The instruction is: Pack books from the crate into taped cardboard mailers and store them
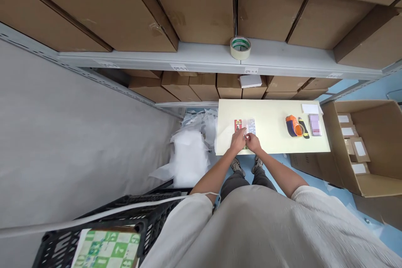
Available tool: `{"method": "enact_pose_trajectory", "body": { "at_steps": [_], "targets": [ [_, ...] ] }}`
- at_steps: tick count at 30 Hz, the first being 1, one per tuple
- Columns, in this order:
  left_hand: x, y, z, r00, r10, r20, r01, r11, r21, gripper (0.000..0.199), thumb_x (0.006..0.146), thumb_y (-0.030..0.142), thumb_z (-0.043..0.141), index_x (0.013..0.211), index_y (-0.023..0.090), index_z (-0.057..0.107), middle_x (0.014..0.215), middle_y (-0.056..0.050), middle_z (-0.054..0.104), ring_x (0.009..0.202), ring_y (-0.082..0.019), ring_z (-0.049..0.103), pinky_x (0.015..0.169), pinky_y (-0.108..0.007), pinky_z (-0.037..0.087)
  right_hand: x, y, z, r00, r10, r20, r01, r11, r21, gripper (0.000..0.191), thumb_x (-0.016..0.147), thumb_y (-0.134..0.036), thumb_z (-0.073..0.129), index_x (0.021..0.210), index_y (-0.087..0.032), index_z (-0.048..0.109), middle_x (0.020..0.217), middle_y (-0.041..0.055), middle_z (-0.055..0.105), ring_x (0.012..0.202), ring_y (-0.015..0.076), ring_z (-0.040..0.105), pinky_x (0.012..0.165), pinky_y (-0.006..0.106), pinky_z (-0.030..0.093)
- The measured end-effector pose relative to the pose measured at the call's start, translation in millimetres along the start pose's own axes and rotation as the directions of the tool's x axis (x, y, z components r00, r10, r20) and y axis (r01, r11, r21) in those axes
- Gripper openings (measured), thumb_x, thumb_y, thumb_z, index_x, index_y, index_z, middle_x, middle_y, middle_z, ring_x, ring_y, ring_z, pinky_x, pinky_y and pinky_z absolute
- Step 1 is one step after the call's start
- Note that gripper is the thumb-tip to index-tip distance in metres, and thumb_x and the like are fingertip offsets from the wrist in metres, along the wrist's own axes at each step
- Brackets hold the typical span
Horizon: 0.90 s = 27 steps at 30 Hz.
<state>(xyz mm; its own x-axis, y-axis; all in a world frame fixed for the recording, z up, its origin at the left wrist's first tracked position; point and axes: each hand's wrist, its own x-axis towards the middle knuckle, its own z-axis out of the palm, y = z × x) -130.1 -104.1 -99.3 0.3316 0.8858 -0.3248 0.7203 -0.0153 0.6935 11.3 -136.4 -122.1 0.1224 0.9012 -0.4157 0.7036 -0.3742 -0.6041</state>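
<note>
A pale yellow table (270,134) stands before me. Near its left end lie a red printed item (238,124) and, beside it, a bluish-white patterned piece (251,126). My left hand (238,140) rests over the red item, its fingers drawn together. My right hand (253,142) meets it from the right, fingers pinched near the left fingertips. Whatever is between the fingers is too small to name. Further right on the table are an orange and dark tape dispenser (293,126), a yellow and black cutter (303,128) and a purple pack (314,124).
Cardboard boxes (194,4) fill the shelf (207,55), which also holds a tape roll (240,48). An open carton (341,150) with small boxes stands right of the table. White bags (190,157) lie at left, above a black crate (153,217).
</note>
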Motion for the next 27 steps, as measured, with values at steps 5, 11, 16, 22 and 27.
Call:
{"method": "enact_pose_trajectory", "body": {
  "at_steps": [5, 11, 16, 22, 27],
  "targets": [
    [0, 6, -5.8, 0.987, -0.103, 0.126, 0.085, 0.986, 0.143, 0.067, 0.093, 0.009, 0.055, 0.157, 0.026, 0.054, 0.160, -0.013, 0.060, 0.148, -0.035, 0.052, 0.123, -0.052, 0.040, -4, 14, -6, 0.999, -0.038, -0.006, 0.038, 0.994, 0.106, 0.038, 0.084, -0.015, 0.060, 0.118, -0.018, 0.077, 0.115, 0.0100, 0.075, 0.109, 0.0229, 0.071, 0.105, 0.033, 0.053],
    [-12, 8, -1.9, 0.984, -0.071, 0.162, 0.042, 0.983, 0.179, 0.066, 0.095, 0.009, 0.050, 0.159, 0.026, 0.050, 0.172, -0.012, 0.046, 0.158, -0.038, 0.038, 0.122, -0.058, 0.041, 8, 30, -24, 0.959, 0.218, -0.180, -0.194, 0.971, 0.142, 0.040, 0.082, -0.020, 0.059, 0.119, -0.016, 0.074, 0.110, 0.0106, 0.075, 0.105, 0.0251, 0.071, 0.101, 0.036, 0.055],
    [-14, 2, 0.5, 0.981, -0.057, 0.186, 0.029, 0.988, 0.153, 0.068, 0.097, 0.018, 0.051, 0.164, 0.024, 0.043, 0.177, -0.010, 0.037, 0.163, -0.036, 0.032, 0.127, -0.052, 0.039, 16, 26, -27, 0.932, 0.346, -0.106, -0.313, 0.918, 0.243, 0.025, 0.079, -0.029, 0.067, 0.103, -0.023, 0.070, 0.095, 0.0038, 0.075, 0.093, 0.0225, 0.071, 0.085, 0.031, 0.054],
    [-6, 1, -6.7, 0.981, -0.045, 0.191, 0.038, 0.999, 0.035, 0.058, 0.102, 0.029, 0.046, 0.160, 0.025, 0.050, 0.175, -0.008, 0.042, 0.161, -0.032, 0.037, 0.128, -0.050, 0.038, 14, 11, -39, 0.959, 0.279, -0.041, -0.241, 0.887, 0.393, 0.014, 0.072, -0.033, 0.066, 0.080, -0.025, 0.058, 0.075, -0.0031, 0.065, 0.072, 0.0172, 0.061, 0.068, 0.027, 0.047],
    [6, 27, -2.2, 0.983, -0.087, 0.161, 0.103, 0.990, -0.098, 0.047, 0.106, 0.037, 0.044, 0.151, 0.033, 0.057, 0.164, -0.004, 0.058, 0.150, -0.031, 0.054, 0.123, -0.050, 0.044, 7, 3, -65, 0.962, 0.246, -0.122, -0.185, 0.908, 0.375, 0.016, 0.073, -0.037, 0.065, 0.078, -0.026, 0.054, 0.073, -0.0043, 0.062, 0.070, 0.0172, 0.058, 0.068, 0.028, 0.046]
  ]
}}
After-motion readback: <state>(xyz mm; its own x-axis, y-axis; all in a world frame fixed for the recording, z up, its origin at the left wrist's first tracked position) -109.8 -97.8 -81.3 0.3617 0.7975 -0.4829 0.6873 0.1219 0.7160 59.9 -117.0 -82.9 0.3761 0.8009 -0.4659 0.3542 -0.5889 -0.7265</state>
